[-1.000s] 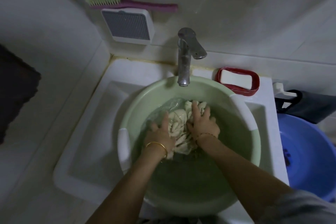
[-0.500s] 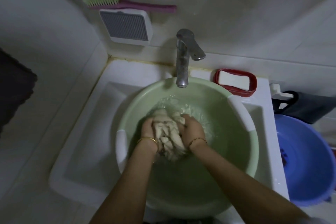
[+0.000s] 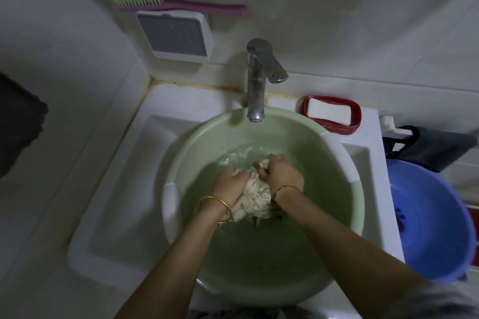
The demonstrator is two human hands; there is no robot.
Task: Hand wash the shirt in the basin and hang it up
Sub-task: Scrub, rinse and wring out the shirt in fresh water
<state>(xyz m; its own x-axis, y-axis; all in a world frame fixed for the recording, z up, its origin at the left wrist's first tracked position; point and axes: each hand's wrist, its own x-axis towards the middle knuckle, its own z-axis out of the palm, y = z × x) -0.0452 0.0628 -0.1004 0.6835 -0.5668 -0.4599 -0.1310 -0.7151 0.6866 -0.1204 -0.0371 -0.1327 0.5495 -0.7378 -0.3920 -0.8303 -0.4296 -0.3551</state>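
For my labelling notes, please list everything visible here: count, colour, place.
shirt: 1, cream, in basin water
basin: 1, green, in sink
sink: 1, white, by wall
tap: 1, metal, over basin rim
soap: 1, white, in dish
dish: 1, red, right of tap
brush: 1, green-pink, on wall box
wall box: 1, white-grey, above sink
tub: 1, blue, right of sink
bag: 1, dark, behind tub
cloth: 1, dark, far left
left hand: 1, gold bangle, grips shirt
right hand: 1, thin bracelet, grips shirt
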